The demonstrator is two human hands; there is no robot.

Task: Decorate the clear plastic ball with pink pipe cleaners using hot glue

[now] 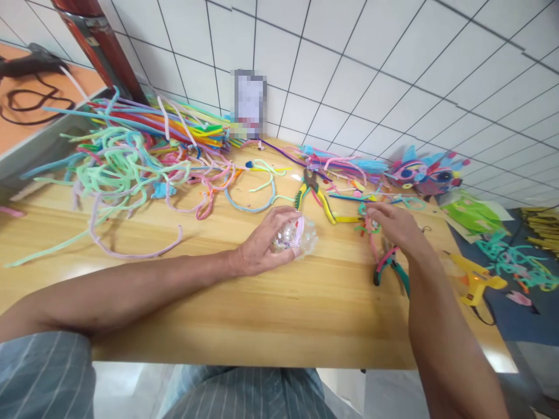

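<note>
In the middle of the table, my left hand curls its fingers and thumb round a clear plastic ball with a lilac strip across it. Off to the right, my right hand reaches down with fingertips together at a small heap of coloured pipe cleaner scraps; what the fingertips grip is too small to make out. Just below that hand lie teal-and-red pliers, partly hidden by the wrist. Yellow-and-green pliers rest with handles spread between the two hands.
Tangled pipe cleaners and straight bundles fill the left. A phone-like panel leans on the tiled wall. A yellow glue gun lies at the right edge, below colourful finished figures. A green packet is beyond.
</note>
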